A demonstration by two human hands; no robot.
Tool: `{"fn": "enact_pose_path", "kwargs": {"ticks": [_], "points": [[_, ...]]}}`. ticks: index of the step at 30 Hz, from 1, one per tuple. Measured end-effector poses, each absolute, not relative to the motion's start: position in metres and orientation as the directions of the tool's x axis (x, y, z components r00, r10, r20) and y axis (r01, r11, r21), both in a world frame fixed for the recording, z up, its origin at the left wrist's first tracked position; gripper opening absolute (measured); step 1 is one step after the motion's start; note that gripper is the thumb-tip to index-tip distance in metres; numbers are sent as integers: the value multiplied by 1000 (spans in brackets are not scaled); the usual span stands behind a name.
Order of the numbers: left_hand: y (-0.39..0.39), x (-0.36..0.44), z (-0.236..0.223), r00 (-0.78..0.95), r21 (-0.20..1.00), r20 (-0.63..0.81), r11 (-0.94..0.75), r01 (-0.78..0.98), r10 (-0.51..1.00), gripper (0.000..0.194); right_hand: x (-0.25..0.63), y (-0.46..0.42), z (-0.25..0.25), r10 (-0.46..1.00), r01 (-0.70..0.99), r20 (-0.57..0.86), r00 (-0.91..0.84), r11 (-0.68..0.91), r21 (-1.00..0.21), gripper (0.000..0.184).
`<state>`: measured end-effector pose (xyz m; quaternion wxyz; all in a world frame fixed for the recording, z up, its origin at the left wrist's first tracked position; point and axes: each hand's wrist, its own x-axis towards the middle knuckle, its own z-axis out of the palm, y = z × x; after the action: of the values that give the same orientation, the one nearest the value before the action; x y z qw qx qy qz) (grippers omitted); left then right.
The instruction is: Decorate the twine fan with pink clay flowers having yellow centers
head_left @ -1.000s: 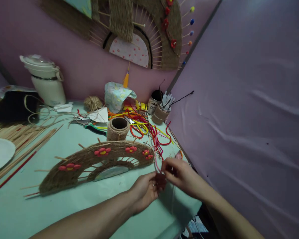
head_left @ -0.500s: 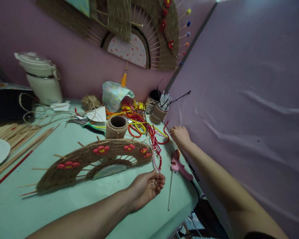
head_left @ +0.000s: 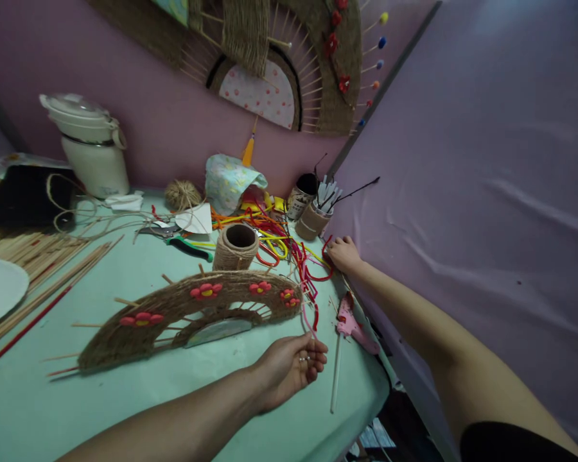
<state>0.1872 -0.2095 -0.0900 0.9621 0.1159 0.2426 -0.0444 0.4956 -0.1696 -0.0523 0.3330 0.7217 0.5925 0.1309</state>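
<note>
By the counter's [head_left: 361,378] right edge, my right hand [head_left: 344,255], grip unclear, rests beside a red pipe cleaner [head_left: 324,280].
Left hand [head_left: 291,369] loosely curled, hold unclear too; picking seems underway, calling for a narrow pinch.

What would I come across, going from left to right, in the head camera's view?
White round plate → white lidded jar → ball of twine → upright roll of twine → the person's left hand → the person's right hand.
</note>
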Motion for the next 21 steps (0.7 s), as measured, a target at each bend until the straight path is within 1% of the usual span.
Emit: {"fn": "enact_pose_path", "kwargs": {"ticks": [5, 11, 15, 17, 19, 21], "points": [[-209, 187, -89, 882, 237, -472, 960, 148, -19, 35, 498, -170, -53, 944, 765, -210, 253, -62, 641, 29], [-209, 186, -91, 884, 238, -466, 959, 154, -26, 35, 493, -170, -54, 945, 799, -219, 244, -68, 597, 30], [-210, 185, -91, 888, 239, -459, 958, 156, -29, 34, 489, -167, -48, 946, 821, -166, 280, -146, 552, 29], [-209, 185, -90, 886, 237, -462, 959, 157, -31, 35, 485, -168, -39, 944, 831, -118, 310, -208, 516, 25], [-209, 185, -90, 885, 236, -465, 959, 155, -29, 35, 475, -174, -28, 940, 846, -64, 335, -270, 460, 18], [-208, 186, -89, 883, 229, -469, 961, 154, -30, 34, 458, -188, -16, 938, 868, -15, 348, -316, 382, 18]]}}
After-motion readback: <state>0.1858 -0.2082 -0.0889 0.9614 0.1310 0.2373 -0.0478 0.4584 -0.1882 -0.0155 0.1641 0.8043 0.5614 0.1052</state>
